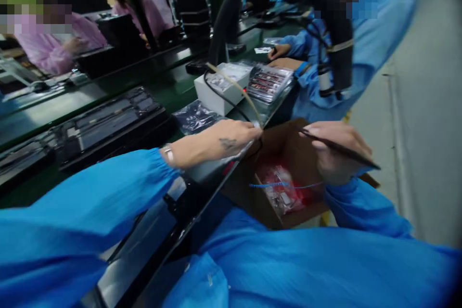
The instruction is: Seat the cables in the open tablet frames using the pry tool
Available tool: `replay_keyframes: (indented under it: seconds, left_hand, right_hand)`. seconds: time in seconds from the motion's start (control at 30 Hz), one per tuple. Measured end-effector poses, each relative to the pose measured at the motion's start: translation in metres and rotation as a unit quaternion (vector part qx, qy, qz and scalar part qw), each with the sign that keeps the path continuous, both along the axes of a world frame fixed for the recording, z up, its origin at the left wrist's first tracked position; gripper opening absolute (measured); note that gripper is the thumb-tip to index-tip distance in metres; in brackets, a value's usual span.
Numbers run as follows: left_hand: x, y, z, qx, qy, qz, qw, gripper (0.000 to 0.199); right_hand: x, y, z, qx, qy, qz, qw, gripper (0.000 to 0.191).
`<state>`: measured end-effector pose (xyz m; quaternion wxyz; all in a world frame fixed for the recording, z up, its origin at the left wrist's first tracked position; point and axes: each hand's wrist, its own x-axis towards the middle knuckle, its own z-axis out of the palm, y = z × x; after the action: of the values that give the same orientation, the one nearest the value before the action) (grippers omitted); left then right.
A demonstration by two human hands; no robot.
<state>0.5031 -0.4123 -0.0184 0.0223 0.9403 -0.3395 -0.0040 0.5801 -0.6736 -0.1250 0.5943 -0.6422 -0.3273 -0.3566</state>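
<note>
From my remote seat: my right hand (334,151) holds a thin dark tool (339,149) in a closed grip, its long axis slanting down-right above the open cardboard box (277,142); my left hand (231,139) pinches a pale tube (236,89) at the worktop (151,94) edge, just left of the box.

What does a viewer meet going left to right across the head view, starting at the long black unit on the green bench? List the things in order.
Long black unit → white box → left hand → cardboard box → right hand holding a thin dark tool.
</note>
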Motion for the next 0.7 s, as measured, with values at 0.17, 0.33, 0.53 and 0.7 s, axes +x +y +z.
replay_keyframes:
  seconds: [0.17,0.33,0.53,0.7]
  left_hand:
    - [0.088,-0.107,-0.042,-0.32,0.163,0.071,0.93,0.047]
    - [0.1,-0.15,-0.038,-0.393,0.261,0.096,0.876,0.051]
    - [0.037,-0.081,-0.026,-0.418,0.279,0.074,0.862,0.061]
    - [-0.063,0.029,0.004,-0.417,0.175,0.168,0.876,0.061]
  right_hand:
    - [0.023,-0.045,-0.016,0.118,0.042,-0.116,0.985,0.029]
    - [0.063,-0.048,-0.032,0.136,0.186,-0.062,0.971,0.042]
    - [0.093,-0.05,-0.047,0.086,0.228,-0.038,0.969,0.066]
    - [0.067,-0.036,-0.032,-0.025,0.233,-0.051,0.971,0.073]
